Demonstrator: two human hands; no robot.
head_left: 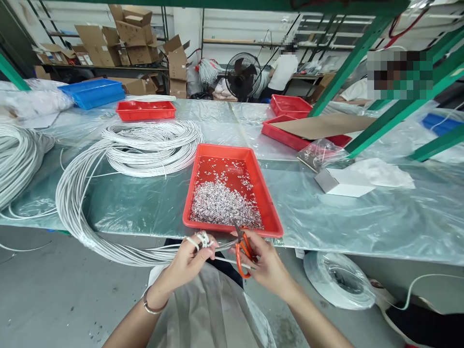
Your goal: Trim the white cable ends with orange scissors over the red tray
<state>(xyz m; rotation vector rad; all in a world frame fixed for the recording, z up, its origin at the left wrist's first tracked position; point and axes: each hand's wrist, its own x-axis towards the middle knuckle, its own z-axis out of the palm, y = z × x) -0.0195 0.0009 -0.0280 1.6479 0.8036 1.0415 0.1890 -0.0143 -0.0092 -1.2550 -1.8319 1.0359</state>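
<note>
My left hand [190, 258], white wrappings on its fingers, is closed around the end part of a bundle of white cables [126, 254]. The bundle curves in from the left over the table's front edge. My right hand [270, 266] grips scissors [242, 253] with orange handles. Their dark blades point up and away, next to the cable ends and just in front of a red tray [270, 212]. A heap of small shiny metal pieces [221, 203] lies in the near part of that tray. Whether the blades touch a cable, I cannot tell.
White cable coils [155, 145] lie on the plastic-covered table [362, 222], left of the tray. A white box [344, 182] and green metal posts [391, 108] stand at the right. Another coil [339, 280] is below the table. A person [284, 70] is near a fan [242, 76] behind.
</note>
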